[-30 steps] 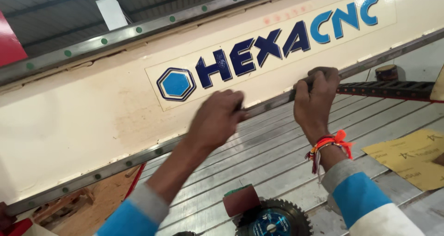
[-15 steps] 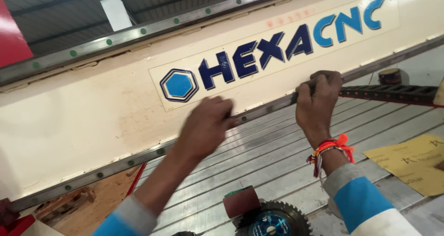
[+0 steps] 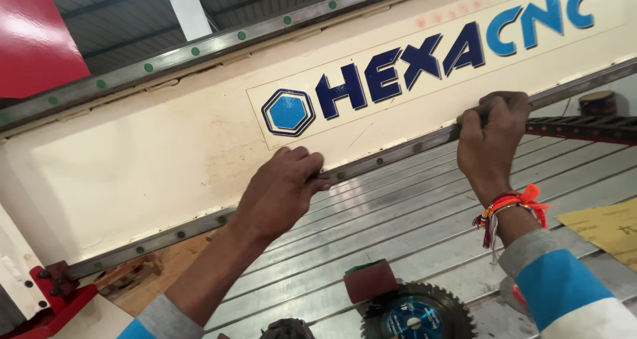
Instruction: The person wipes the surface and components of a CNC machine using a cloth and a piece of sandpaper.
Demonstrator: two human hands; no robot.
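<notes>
A long cream-coloured machine beam (image 3: 166, 153) with a blue logo sticker crosses the view. Along its lower edge runs a grey steel rail (image 3: 391, 154) with bolt holes. My left hand (image 3: 279, 193) is curled with its fingertips pressed on the rail near the middle. My right hand (image 3: 491, 140) grips the rail further right, fingers over its top edge. Whether either hand holds a small tool is hidden. The right wrist wears orange and red threads (image 3: 511, 203).
Below the beam lies a ribbed metal machine bed (image 3: 411, 226). A toothed circular saw blade with a blue label (image 3: 415, 312) and a dark red block (image 3: 371, 279) sit near the front. Yellow cardboard (image 3: 607, 226) lies right. A black cable chain (image 3: 590, 126) runs behind the right hand.
My left hand slid left along the rail and lower in view. My right hand stayed gripping the rail at the same spot.
</notes>
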